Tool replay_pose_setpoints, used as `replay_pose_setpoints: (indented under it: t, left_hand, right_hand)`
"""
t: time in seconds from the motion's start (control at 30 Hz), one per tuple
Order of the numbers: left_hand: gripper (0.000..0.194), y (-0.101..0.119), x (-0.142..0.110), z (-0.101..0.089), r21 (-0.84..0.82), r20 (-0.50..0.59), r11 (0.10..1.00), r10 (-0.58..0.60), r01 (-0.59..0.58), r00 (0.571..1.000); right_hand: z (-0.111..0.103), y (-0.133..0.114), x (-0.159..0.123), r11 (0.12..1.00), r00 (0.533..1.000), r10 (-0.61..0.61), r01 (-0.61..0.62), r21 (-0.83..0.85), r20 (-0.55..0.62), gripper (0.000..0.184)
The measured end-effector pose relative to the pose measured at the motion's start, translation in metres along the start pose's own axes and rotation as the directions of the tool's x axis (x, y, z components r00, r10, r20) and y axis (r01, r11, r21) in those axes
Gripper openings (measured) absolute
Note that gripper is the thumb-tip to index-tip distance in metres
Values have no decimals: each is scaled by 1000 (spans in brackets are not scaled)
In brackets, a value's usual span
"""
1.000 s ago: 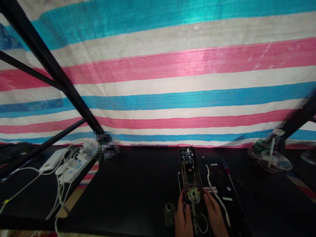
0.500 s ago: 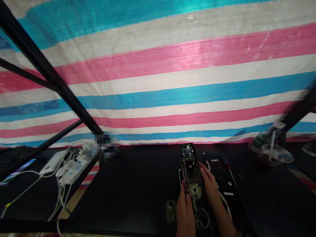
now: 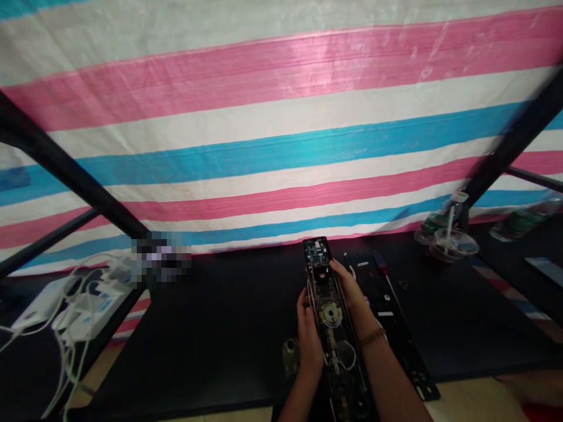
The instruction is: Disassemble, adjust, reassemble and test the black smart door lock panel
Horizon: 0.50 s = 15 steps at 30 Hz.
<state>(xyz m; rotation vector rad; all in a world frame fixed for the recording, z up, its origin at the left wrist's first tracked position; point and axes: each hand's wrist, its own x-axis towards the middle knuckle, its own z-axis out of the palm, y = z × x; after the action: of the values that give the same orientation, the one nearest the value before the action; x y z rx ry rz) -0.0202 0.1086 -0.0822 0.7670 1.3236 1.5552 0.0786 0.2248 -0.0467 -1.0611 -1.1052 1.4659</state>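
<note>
A long, narrow electronic door lock panel [image 3: 323, 281], its inside showing, points away from me and rises off the tabletop. It carries a blue circuit board at the far end, a round yellowish disc midway and a looped white wire nearer me. Closed along its left edge is my left hand [image 3: 310, 337]. Higher up, beside the circuit board, my right hand [image 3: 349, 287] grips the right edge. A small metal piece with a round hole [image 3: 291, 356] lies left of my left wrist. To the right rest a black cover panel [image 3: 407, 354] and a screwdriver [image 3: 381, 264].
A power strip with tangled white cables [image 3: 90, 308] sits at the left. At the back right stands a clear plastic cup with a straw [image 3: 453, 245], next to plastic bottles. A phone [image 3: 545, 271] lies at the far right. Black metal posts flank the black table [image 3: 211, 340].
My right hand has slid up the panel's right edge toward the circuit board. My left hand stays on the left edge. The camera view has shifted right and down.
</note>
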Motion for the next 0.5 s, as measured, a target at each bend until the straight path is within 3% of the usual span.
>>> replay_pose_setpoints:
  t: [0.13, 0.23, 0.37, 0.5]
  left_hand:
    - [67, -1, 22, 0, -28, 5, 999, 22, -21, 1000]
    - [63, 1, 47, 5, -48, -17, 998, 49, -50, 999]
    - [45, 7, 82, 17, -172, -120, 984, 26, -47, 992]
    - [26, 13, 114, 31, -344, -204, 939, -65, -9, 977]
  right_hand:
    - [3, -11, 19, 989, 985, 115, -126, 81, 132, 64]
    - [6, -13, 32, 949, 965, 149, -202, 244, 217, 63]
    - [10, -9, 41, 840, 941, 145, -281, 464, 306, 56]
    - [11, 0, 49, 776, 933, 153, -317, 546, 325, 61]
